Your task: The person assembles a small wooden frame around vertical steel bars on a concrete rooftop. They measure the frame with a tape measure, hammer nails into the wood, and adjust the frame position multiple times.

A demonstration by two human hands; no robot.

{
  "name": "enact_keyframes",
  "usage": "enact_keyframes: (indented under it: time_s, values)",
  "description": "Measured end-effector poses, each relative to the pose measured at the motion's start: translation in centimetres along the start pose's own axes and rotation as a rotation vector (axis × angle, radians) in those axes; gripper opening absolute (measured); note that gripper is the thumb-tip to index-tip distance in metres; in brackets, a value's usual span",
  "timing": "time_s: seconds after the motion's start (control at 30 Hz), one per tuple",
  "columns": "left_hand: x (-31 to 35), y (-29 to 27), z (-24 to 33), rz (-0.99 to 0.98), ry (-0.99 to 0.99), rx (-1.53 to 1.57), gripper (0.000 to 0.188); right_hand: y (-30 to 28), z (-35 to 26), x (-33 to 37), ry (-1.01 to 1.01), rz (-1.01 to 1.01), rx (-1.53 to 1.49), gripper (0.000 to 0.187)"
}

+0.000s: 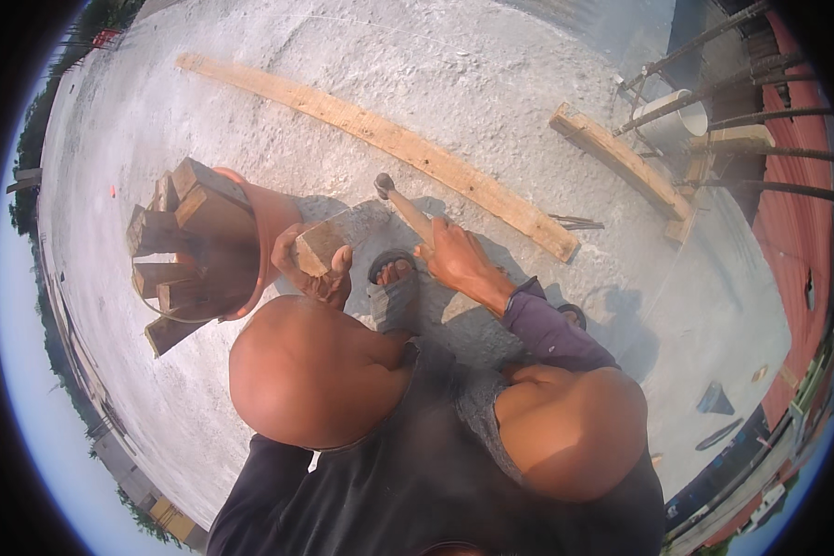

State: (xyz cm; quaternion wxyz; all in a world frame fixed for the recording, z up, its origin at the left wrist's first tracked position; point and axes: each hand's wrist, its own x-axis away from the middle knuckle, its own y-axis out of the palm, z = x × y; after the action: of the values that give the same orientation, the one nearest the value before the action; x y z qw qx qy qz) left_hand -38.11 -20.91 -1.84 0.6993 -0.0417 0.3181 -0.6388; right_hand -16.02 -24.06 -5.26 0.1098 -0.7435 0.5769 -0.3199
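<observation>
A short wooden block (321, 245) is gripped in my left hand (328, 289), its thumb along one side and its fingers along the other. My right hand (463, 262) is closed around the wooden handle of a hammer (410, 215). The hammer's dark metal head points forward, to the right of the block and apart from it. Just left of my left hand is an orange bucket (273, 227), with several cut wood pieces (215, 196) sticking out of it.
A long wooden plank (380, 135) lies across the rough concrete ahead, with several thin rods (579, 223) by its near end. At the right are a shorter timber (621, 163), a white bucket (674, 120), protruding rebar (746, 118) and red sheeting (797, 296). My sandalled foot (396, 272) is between my hands.
</observation>
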Motion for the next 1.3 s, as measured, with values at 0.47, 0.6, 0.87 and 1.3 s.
enact_keyframes:
  time_s: [0.47, 0.6, 0.87, 1.3]
  values:
    - [0.8, -0.7, -0.7, 0.088, 0.048, -0.117, 0.072, 1.5, 1.2, 1.1, 0.021, 0.016, 0.17, 0.025]
    - [0.9, -0.7, -0.6, 0.081, 0.028, -0.129, 0.072, 1.1, 0.7, 1.2, -0.065, 0.106, 0.007, 0.028]
    - [1.0, -1.1, -0.6, 0.085, 0.023, -0.146, 0.071, 0.5, -0.8, 0.9, -0.02, 0.052, -0.079, 0.037]
    - [1.4, -1.8, -0.6, 0.101, 0.028, -0.174, 0.071, 0.9, -0.9, 1.5, -0.191, 0.091, 0.1, 0.036]
